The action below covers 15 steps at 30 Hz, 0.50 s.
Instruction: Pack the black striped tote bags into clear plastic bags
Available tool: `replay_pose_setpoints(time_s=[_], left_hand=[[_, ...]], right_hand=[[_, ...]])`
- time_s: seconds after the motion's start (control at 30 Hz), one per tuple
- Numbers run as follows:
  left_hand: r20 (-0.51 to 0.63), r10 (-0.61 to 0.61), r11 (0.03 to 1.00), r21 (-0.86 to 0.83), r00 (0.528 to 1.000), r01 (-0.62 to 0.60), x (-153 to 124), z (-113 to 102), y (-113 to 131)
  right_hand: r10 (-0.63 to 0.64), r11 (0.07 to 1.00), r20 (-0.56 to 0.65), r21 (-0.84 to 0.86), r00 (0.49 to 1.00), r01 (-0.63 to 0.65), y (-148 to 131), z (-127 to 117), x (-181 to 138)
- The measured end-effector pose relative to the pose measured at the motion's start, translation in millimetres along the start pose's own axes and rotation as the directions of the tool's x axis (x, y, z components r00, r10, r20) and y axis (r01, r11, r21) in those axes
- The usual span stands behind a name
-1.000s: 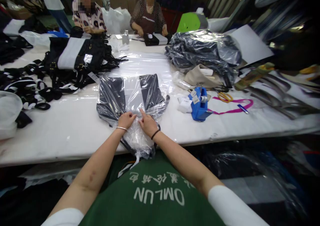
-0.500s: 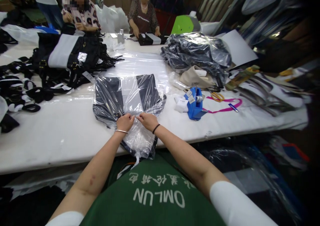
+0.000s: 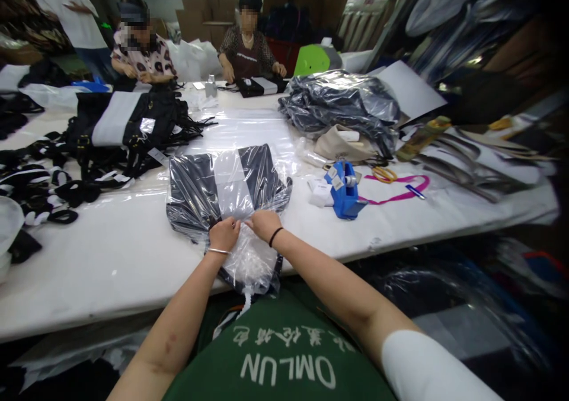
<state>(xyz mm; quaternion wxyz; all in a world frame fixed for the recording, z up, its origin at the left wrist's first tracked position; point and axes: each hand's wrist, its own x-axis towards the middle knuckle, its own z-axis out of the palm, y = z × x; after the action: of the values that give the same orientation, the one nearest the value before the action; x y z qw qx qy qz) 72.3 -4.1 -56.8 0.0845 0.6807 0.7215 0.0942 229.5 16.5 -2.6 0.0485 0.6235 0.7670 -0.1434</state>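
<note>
A dark bag with a pale paper band, inside a clear plastic bag [image 3: 193, 182], lies at the table's near edge in front of me. My left hand [image 3: 224, 235] is closed on the gathered plastic at its near side. Close beside it, my right hand [image 3: 265, 224] pinches the same plastic, thumb and fingertips together. Between my wrists the loose end of the plastic bunches up and hangs over the table edge against my green apron [image 3: 284, 347]. What lies under my fingers is hidden.
Stacked black bags [image 3: 164, 114] with straps lie left. To the right sit a blue tape dispenser [image 3: 344, 193], yellow-handled scissors [image 3: 384, 175], a pink ribbon [image 3: 377, 201] and plastic-wrapped dark bags [image 3: 342, 102]. Flat clear plastic bags [image 3: 249, 125] lie behind. Co-workers sit across the white table [image 3: 111, 259].
The view has tilted up slightly, so everything sits lower. Both hands keep their grip on the plastic, with little visible movement against the wrapped bag.
</note>
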Motion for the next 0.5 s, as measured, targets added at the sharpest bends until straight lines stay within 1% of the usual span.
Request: replay_pose_setpoints(time_s=[0.1,0.17,0.27,0.33,0.4,0.43,0.5], left_hand=[[0.003,0.008,1.000,0.010,1.000,-0.008,0,-2,0],[0.004,0.017,1.000,0.012,1.000,-0.017,-1,-3,-2],[-0.022,0.041,0.999,-0.002,0.999,-0.041,-2,-2,-6],[-0.055,0.073,0.997,-0.010,0.996,-0.073,-2,2,-9],[-0.078,0.106,0.994,-0.007,0.991,-0.107,-1,7,-10],[-0.085,0.123,0.992,-0.004,0.989,-0.124,-1,10,-11],[-0.089,0.176,0.984,-0.003,0.980,-0.176,-1,12,-18]], right_hand=[[0.002,1.000,-0.007,0.030,1.000,-0.002,-4,2,-1],[0.024,0.999,-0.041,0.044,0.999,-0.022,4,-1,-1],[0.094,0.992,-0.163,0.104,0.982,-0.078,39,-4,-10],[0.207,0.967,-0.219,0.192,0.954,-0.165,67,0,-21],[0.304,0.926,-0.184,0.289,0.935,-0.244,86,10,-33],[0.313,0.912,-0.142,0.322,0.939,-0.255,89,16,-39],[0.260,0.901,-0.085,0.378,0.962,-0.211,80,29,-48]])
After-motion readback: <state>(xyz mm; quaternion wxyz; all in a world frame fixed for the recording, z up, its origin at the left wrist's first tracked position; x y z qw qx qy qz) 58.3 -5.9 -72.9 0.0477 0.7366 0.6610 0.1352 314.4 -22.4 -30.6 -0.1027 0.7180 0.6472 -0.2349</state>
